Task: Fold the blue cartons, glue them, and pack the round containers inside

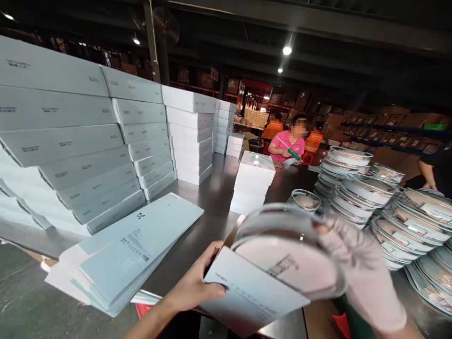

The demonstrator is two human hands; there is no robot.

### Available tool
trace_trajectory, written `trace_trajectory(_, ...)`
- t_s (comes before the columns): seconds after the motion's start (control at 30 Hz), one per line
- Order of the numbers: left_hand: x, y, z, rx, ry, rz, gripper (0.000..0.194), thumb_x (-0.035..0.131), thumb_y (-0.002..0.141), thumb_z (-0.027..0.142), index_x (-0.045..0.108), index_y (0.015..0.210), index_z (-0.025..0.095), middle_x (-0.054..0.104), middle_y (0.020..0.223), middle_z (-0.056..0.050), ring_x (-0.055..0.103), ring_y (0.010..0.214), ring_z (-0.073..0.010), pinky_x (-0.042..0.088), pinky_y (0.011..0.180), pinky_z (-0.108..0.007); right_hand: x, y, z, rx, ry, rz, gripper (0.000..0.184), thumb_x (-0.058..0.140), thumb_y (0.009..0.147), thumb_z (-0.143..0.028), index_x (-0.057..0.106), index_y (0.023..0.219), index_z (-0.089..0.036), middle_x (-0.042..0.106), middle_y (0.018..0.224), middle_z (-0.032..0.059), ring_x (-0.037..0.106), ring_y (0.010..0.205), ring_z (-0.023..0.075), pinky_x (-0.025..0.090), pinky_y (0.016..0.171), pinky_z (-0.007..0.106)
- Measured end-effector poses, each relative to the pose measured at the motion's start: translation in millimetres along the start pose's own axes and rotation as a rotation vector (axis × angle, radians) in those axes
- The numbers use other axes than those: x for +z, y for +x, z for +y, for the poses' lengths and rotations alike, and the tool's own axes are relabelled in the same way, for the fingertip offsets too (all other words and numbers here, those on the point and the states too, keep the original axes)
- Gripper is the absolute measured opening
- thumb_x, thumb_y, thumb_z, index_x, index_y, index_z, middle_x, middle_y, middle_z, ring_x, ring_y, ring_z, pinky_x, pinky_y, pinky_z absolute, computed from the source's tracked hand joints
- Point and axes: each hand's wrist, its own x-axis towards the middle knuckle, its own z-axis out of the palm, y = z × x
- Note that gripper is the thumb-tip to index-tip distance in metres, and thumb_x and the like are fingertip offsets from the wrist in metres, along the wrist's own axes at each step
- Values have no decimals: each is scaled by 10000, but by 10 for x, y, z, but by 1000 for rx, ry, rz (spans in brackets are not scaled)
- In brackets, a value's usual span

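My bare left hand (196, 285) grips the near left side of a pale blue-white cardboard box (250, 294), tilted with its open end up. My right hand (363, 268), in a white glove, holds the rim of a clear oval glass dish (289, 263). A pale printed sheet lies in the dish. The dish sits partly inside the box opening, its lower part hidden by the front panel. Motion blurs the dish and the gloved fingers. To the left of the box lies a stack of flat, unfolded cartons (141, 249).
Closed white boxes (70, 155) are piled along the left of the metal table (215, 183). A shorter box stack (252, 181) stands ahead. Several stacks of glass dishes (363, 193) fill the right side. A person in pink (287, 143) works across the table with a green tool.
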Motion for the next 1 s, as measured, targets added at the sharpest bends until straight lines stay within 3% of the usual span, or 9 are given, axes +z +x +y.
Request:
trace_trajectory(0.13,128,-69,-218,6,-35,111,1118,792,587,847,462,1469,242,608,1367,-132,554,1270,-391,434,1109,-482,172,-537,343,-180,-102,41,214,744,908,-425,690,1081,-311,741,1087,22,711,1025,209,549,949,311)
trace_trajectory(0.27,112,-189,-424,102,56,167,1068,735,806,713,235,1618,233,360,1634,-212,384,1485,-409,301,1224,-550,338,-1023,789,-38,150,24,339,586,991,-512,569,1292,-355,540,1550,46,510,1440,274,436,1167,394)
trace_trajectory(0.37,78,-228,-395,311,223,148,734,679,936,549,414,1535,219,219,1696,-218,271,1552,-420,296,1223,-574,527,-1216,1003,68,130,-85,621,551,949,-664,507,1481,-347,455,1629,74,453,1479,349,454,1163,478)
trace_trajectory(0.47,157,-211,-213,410,277,177,528,577,967,627,636,1287,211,305,1652,-197,332,1518,-438,396,1163,-532,732,-1293,1105,118,84,43,673,548,939,-679,542,1489,-290,518,1575,120,578,1353,391,547,1047,504)
trace_trajectory(0.6,404,-178,-23,324,207,439,324,401,1078,494,547,1276,283,453,1548,-126,437,1452,-331,411,1128,-467,1005,-1326,1050,236,113,254,600,531,1011,-513,427,1562,-300,517,1573,109,526,1413,338,466,1141,505)
trace_trajectory(0.7,480,-172,29,268,164,577,230,427,1077,459,501,1248,323,435,1575,-84,417,1470,-289,419,1113,-442,1065,-1303,940,280,174,212,652,472,1047,-469,200,1632,-376,400,1660,73,421,1504,272,363,1219,511)
trace_trajectory(0.8,361,-173,87,102,293,422,344,381,1068,493,638,1163,286,540,1485,-96,430,1461,-318,420,1118,-443,700,-1254,938,222,78,150,666,490,1023,-479,195,1614,-398,420,1649,69,489,1459,264,404,1190,507)
trace_trajectory(0.9,159,-176,150,43,423,228,328,467,1022,492,671,1188,297,599,1415,-90,451,1447,-328,421,1137,-438,-129,-1260,1111,298,-358,316,591,651,836,-547,574,1349,-265,691,1348,147,657,1251,359,427,1144,568)
trace_trajectory(1.0,9,-187,178,36,510,124,400,656,897,438,629,1278,320,569,1455,-81,473,1437,-333,474,1102,-411,-959,-1375,1345,869,-638,278,267,794,636,-493,658,716,-278,715,699,68,738,733,365,584,793,556)
